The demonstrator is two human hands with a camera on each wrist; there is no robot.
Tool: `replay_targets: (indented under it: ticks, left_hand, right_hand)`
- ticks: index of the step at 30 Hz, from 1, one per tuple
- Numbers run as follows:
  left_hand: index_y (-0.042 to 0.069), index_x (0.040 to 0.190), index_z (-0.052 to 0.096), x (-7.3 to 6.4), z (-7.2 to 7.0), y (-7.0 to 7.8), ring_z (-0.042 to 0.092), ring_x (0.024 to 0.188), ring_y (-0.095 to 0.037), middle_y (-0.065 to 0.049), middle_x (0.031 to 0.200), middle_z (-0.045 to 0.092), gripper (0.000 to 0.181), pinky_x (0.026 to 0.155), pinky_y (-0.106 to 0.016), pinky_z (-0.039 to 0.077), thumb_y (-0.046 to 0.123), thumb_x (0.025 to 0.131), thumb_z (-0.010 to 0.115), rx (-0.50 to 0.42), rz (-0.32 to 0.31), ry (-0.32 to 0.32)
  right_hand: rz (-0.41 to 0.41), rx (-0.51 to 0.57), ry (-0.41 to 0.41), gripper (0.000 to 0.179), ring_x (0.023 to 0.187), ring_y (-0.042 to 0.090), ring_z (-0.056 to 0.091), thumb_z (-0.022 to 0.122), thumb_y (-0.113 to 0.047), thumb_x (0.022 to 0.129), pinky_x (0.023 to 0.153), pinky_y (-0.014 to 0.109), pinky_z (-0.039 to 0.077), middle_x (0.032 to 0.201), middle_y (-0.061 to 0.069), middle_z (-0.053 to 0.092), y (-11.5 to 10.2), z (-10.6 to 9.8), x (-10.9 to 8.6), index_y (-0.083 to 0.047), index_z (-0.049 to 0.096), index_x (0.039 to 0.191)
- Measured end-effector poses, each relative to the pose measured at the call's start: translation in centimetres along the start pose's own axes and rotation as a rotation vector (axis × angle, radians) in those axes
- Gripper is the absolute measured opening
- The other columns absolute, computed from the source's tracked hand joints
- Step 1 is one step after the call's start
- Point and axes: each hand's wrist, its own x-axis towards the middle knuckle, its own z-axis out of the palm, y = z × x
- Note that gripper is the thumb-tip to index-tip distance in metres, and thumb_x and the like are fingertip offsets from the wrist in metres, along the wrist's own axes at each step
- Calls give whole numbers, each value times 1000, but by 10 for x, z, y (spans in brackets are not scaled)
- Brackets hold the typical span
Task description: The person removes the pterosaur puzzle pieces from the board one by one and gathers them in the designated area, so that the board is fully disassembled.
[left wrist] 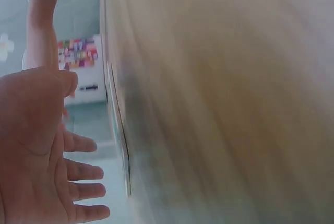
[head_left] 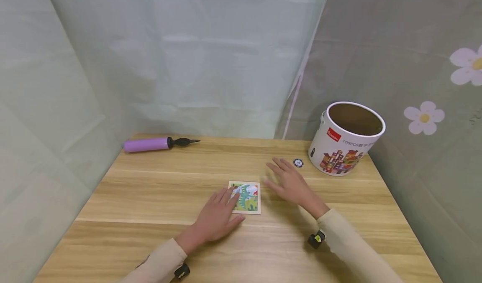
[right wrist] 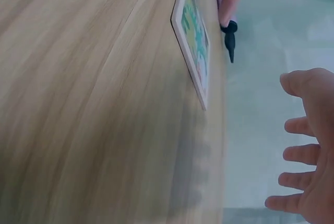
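A small square dinosaur picture puzzle [head_left: 248, 200] in a pale wooden frame lies flat on the table. My left hand [head_left: 216, 216] is over its left side, fingers spread, covering part of the picture. In the left wrist view the left hand's [left wrist: 36, 151] fingers reach out straight with nothing between them. My right hand [head_left: 290, 184] hovers to the right of the puzzle, its fingers stretched apart and holding nothing. The right wrist view shows that hand [right wrist: 315, 156] raised over the wood, away from the puzzle [right wrist: 194, 38]. Just beyond its fingertips lies a dark-rimmed poker chip [head_left: 298, 162].
A white bucket [head_left: 320, 149] with printed building blocks stands at the table's back right corner. At the back left lies a purple hand pump [head_left: 148, 144] with a black nozzle. Pale curtains [head_left: 211, 57] hang close behind and beside the wooden table [head_left: 150, 199].
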Motion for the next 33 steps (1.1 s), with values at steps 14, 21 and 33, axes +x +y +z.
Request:
replay_targets:
  ticks: [14, 21, 33]
  left_hand:
    - [7, 158, 38, 13, 2, 30, 25, 153, -41, -21, 166, 26, 73, 121, -56, 29, 57, 105, 40, -33, 68, -184]
    - [5, 158, 37, 13, 3, 34, 25, 152, -42, -23, 165, 25, 78, 119, -58, 31, 60, 104, 41, -32, 72, -215]
    - [2, 156, 39, 12, 0, 36, 29, 150, -44, -26, 163, 30, 78, 118, -59, 32, 59, 104, 43, -10, 85, -207]
  right_hand:
    - [-62, 125, -98, 54, 139, 36, 50, 68, -38, 99, 114, 54, 40, 150, 20, 53, -11, 27, 27, -8, 60, 143]
    - [-148, 153, -137, 47, 134, 30, 56, 70, -35, 98, 112, 48, 44, 141, 14, 62, -13, 38, 39, -10, 65, 138]
    - [-243, 188, -187, 27, 106, 18, 70, 73, -25, 96, 94, 37, 56, 114, 3, 75, -15, 59, 67, -10, 77, 118]
